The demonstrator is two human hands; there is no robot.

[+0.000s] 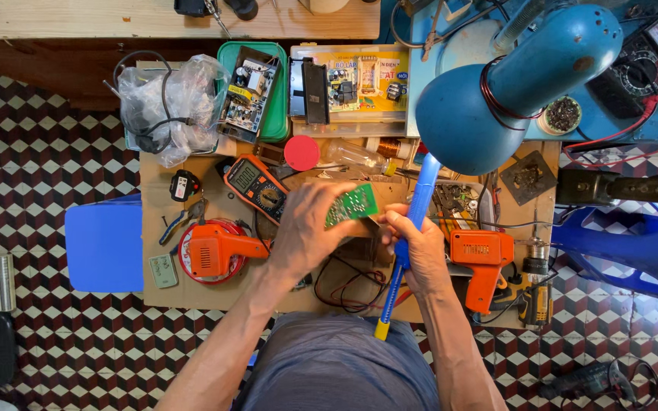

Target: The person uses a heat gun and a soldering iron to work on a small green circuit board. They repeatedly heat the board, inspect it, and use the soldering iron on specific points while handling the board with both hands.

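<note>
My left hand [310, 228] grips a green circuit board [353, 204], tilted, above a cardboard-covered work surface [163, 179]. My right hand [419, 251] is closed around a blue soldering tool with a yellow end [420, 199], its tip pointing up beside the board's right edge. Thin red and black wires [348, 285] lie under my hands.
An orange multimeter [257, 186] and an orange heat-gun-like tool [211, 251] lie to the left, an orange glue gun [483, 262] to the right. A blue desk lamp [496, 84] hangs over the upper right. Trays of circuit boards [348, 87] and a plastic bag [167, 106] sit behind.
</note>
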